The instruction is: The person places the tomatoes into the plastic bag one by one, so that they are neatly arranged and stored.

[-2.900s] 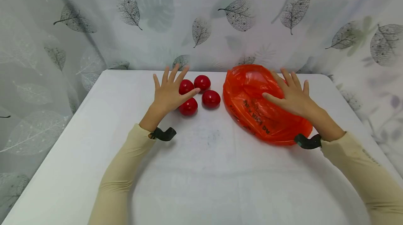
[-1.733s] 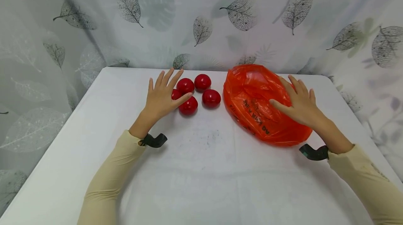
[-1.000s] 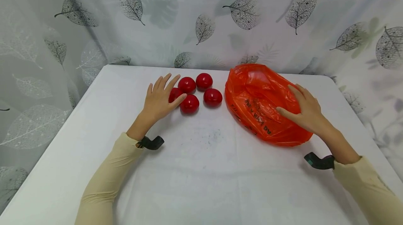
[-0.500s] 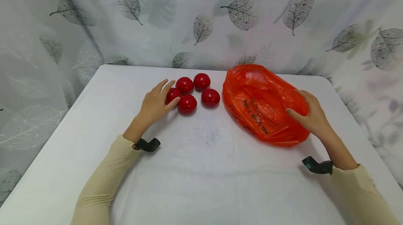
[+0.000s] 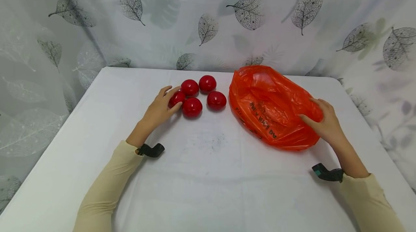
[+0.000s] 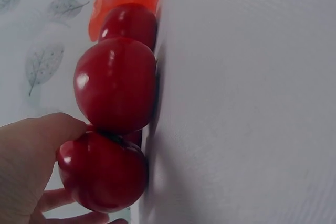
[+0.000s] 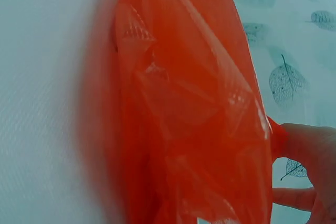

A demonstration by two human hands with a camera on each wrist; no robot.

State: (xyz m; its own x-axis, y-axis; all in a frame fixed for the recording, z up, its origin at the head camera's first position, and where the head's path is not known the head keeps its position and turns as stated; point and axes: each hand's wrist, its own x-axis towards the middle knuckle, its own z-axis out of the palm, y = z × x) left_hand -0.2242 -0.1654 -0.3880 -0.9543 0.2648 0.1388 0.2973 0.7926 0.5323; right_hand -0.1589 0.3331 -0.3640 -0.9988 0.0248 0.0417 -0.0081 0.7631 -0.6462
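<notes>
Five would be too many to list singly, so several glossy red tomatoes [image 5: 192, 108] sit clustered at the table's back, left of centre. My left hand [image 5: 157, 111] grips the leftmost tomato [image 5: 177, 99], partly covered by the fingers. In the left wrist view the thumb lies on that tomato [image 6: 102, 174] and the fingers reach round behind it. To the right, an orange-red plastic bag [image 5: 273, 116] with dark print lies with its mouth spread wide. My right hand [image 5: 326, 122] pinches the bag's right rim, thumb on the inner side and fingers on the outer side.
The white-covered table [image 5: 208, 188] carries the tomatoes and the bag. A leaf-patterned curtain [image 5: 208, 15] hangs right behind its back edge and along both sides. Each wrist wears a black camera mount, such as the left wrist mount [image 5: 151, 150].
Both hands have come down with their spread fingers closing in: the left round the leftmost tomato, the right onto the bag's right rim. Tomatoes and bag stay in place.
</notes>
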